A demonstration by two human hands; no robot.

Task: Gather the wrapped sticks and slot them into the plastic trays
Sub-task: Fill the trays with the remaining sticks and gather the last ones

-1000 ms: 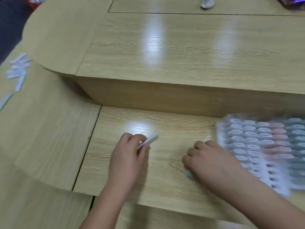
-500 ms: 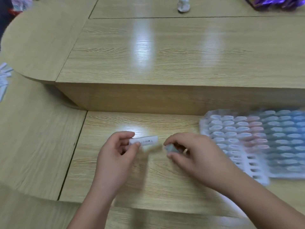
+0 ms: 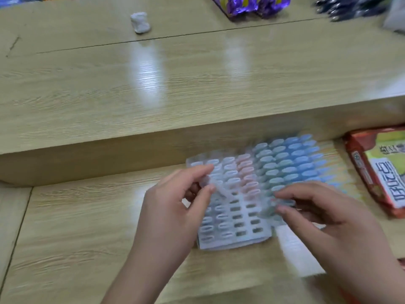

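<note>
Both hands hover over the plastic trays, which lie side by side on the lower tabletop, and motion blur smears the whole scene. The left hand pinches a white wrapped stick between thumb and forefinger above the pale tray's left columns. Its printing is unreadable. The right hand has its fingers curled, with thumb and forefinger nearly meeting over a bluish smear at the seam between the trays. I cannot tell whether it holds anything. Its palm hides the blue tray's near corner. Many slots are filled, the nearer middle ones empty. A red box is cut off by the right edge.
</note>
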